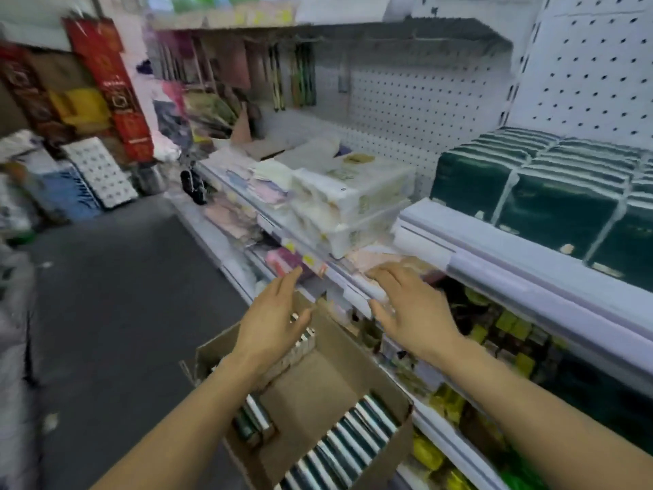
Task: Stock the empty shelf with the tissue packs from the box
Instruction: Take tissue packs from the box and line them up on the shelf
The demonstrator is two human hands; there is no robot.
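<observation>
Tissue packs, dark green, standing in rows inside the cardboard box on the floor. Left hand above the box, fingers straight, holding nothing. Right hand likewise spread and empty. More green packs stacked on the shelf at right.

A red banner with gold print hangs at the far left, above a white perforated board leaning against piled goods. The floor is dark grey. White plastic-wrapped bundles lie stacked on the middle shelving, with pale paper goods behind them. Hanging packets crowd the white pegboard under the upper ledge. Yellow and green packets fill the lower shelves at right, blurred.
</observation>
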